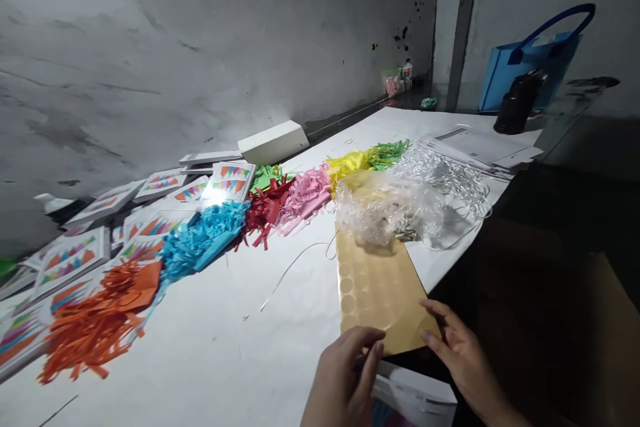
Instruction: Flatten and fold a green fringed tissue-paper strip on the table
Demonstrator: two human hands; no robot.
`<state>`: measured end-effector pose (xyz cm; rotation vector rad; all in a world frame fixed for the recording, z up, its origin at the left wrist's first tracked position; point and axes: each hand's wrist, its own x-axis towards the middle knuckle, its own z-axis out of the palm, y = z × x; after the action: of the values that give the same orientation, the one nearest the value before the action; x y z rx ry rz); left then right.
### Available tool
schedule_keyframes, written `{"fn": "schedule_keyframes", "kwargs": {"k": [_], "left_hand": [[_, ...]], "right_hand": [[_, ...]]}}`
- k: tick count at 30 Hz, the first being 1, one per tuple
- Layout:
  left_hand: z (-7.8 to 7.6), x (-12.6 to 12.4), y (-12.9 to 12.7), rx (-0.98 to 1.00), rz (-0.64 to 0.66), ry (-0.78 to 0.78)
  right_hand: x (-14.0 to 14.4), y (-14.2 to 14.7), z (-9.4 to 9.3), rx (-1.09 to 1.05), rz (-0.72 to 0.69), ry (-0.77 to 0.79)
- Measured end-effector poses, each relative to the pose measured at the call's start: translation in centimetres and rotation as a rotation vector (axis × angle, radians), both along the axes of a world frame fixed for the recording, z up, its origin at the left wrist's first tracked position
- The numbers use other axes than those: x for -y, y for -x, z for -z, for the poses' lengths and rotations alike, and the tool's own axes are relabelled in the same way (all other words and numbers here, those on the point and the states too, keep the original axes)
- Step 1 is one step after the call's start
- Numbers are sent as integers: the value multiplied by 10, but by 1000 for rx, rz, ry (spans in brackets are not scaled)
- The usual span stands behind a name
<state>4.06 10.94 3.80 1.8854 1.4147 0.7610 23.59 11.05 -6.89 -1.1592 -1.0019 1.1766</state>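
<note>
A tan sheet of round stickers (373, 287) lies at the table's near right edge, its front corner reaching past the edge. My right hand (463, 357) pinches that sheet's right corner between thumb and fingers. My left hand (347, 370) is at the sheet's front left edge with thumb and forefinger drawn together. Whatever lies between those fingertips is too small to make out. Below both hands, partly hidden by the left one, is a white box (425, 393) with a coloured print. A crumpled clear plastic bag (373, 207) covers the far end of the sheet.
Fringed paper bundles in orange (107, 320), blue (203, 237), red (265, 210), pink (307, 197) and yellow (347, 163) cross the white-covered table (280, 340). Printed boxes (73, 257) pile at left. White string (440, 177), papers (470, 147), a black bottle (517, 103) and blue bag (500, 73) stand right.
</note>
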Motion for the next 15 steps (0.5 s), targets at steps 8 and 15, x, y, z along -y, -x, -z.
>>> {"fn": "schedule_keyframes", "kwargs": {"k": [8, 15], "left_hand": [[11, -16, -21, -15, 63, 44], [17, -18, -19, -31, 59, 55]], "right_hand": [[-20, -10, -10, 51, -105, 39], [-29, -8, -15, 148, -106, 90]]}}
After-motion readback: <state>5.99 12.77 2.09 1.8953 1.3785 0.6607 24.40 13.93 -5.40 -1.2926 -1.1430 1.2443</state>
